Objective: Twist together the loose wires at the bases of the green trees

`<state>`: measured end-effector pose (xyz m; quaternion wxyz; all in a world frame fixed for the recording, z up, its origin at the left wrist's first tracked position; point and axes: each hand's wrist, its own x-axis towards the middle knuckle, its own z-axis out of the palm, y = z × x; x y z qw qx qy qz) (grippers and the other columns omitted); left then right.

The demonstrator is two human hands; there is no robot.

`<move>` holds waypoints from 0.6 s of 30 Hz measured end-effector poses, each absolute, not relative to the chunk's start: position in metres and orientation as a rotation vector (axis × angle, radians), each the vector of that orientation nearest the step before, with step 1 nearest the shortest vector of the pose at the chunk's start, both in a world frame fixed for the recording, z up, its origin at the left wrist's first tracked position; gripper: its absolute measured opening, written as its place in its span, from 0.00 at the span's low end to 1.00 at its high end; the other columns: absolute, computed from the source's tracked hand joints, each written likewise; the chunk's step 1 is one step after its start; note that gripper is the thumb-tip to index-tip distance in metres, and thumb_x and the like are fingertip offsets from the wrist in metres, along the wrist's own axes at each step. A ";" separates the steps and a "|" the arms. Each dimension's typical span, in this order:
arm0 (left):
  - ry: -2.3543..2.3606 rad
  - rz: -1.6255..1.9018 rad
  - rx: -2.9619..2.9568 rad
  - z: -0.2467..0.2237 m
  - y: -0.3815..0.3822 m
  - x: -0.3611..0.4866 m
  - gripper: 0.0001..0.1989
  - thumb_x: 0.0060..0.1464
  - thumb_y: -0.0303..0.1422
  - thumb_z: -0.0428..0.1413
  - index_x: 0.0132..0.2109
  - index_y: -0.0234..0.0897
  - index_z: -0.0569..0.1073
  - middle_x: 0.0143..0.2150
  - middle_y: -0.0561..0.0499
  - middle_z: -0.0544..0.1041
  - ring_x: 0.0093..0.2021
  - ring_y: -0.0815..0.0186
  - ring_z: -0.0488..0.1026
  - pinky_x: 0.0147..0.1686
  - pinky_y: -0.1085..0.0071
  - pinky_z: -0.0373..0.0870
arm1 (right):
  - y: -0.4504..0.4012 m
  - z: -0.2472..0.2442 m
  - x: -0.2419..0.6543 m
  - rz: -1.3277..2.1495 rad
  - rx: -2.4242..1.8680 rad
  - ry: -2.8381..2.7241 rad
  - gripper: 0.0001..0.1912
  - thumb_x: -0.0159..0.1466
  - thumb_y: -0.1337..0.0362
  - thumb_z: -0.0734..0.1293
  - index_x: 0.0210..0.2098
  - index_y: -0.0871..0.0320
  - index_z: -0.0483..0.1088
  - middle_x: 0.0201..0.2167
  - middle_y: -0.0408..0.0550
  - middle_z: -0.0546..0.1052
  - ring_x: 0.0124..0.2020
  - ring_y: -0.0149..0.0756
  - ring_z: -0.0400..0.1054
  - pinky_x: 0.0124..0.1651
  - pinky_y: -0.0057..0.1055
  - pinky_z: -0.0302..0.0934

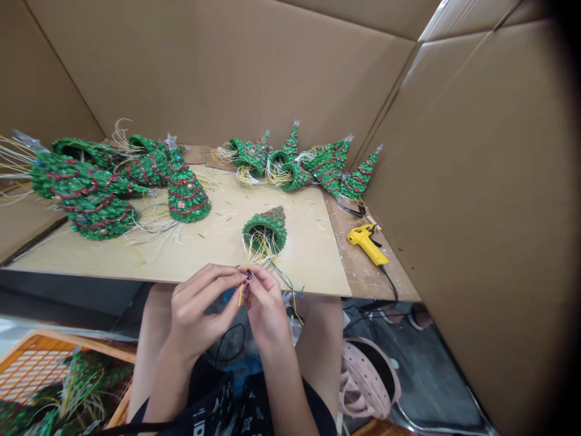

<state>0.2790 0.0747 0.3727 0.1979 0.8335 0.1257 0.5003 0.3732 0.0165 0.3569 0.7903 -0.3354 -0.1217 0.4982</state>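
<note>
My left hand and my right hand meet at the front edge of the board, each with fingers pinched on thin yellow and white wires. Those wires run out of the hollow base of a small green Christmas tree, which lies on its side just beyond my fingers, its opening towards me. Red trim shows near its tip. A darker green wire trails from it to the right of my right hand. The exact wire ends between my fingertips are hidden.
Several decorated trees lie on the left, one tree upright; others line the back. A yellow glue gun and black pliers lie at right. Cardboard walls surround the board. An orange basket stands lower left.
</note>
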 end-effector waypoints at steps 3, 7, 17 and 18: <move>0.328 1.410 2.357 0.373 0.076 0.278 0.13 0.46 0.16 0.58 0.38 0.34 0.75 0.35 0.49 0.77 0.36 0.68 0.73 0.36 0.71 0.71 | 0.016 0.358 0.372 1.089 -0.651 -0.184 0.10 0.46 0.65 0.76 0.27 0.58 0.74 0.28 0.41 0.76 0.27 0.23 0.66 0.31 0.17 0.61; 0.336 1.426 2.388 0.372 0.077 0.276 0.13 0.45 0.16 0.59 0.38 0.34 0.75 0.35 0.49 0.76 0.35 0.69 0.73 0.35 0.72 0.71 | 0.015 0.359 0.373 1.066 -0.613 -0.135 0.10 0.46 0.66 0.76 0.27 0.60 0.73 0.26 0.39 0.74 0.25 0.21 0.65 0.30 0.17 0.60; 0.398 1.407 2.415 0.375 0.076 0.272 0.11 0.47 0.17 0.58 0.37 0.34 0.73 0.33 0.51 0.75 0.34 0.70 0.72 0.35 0.74 0.69 | 0.014 0.360 0.373 0.977 -0.662 -0.173 0.10 0.48 0.65 0.75 0.28 0.60 0.71 0.25 0.39 0.72 0.24 0.22 0.62 0.28 0.19 0.57; 0.401 1.390 2.408 0.375 0.076 0.273 0.10 0.48 0.17 0.58 0.37 0.34 0.73 0.33 0.50 0.75 0.34 0.69 0.72 0.35 0.73 0.69 | 0.013 0.360 0.374 0.978 -0.678 -0.213 0.10 0.48 0.65 0.75 0.28 0.60 0.72 0.26 0.39 0.72 0.25 0.22 0.62 0.29 0.19 0.58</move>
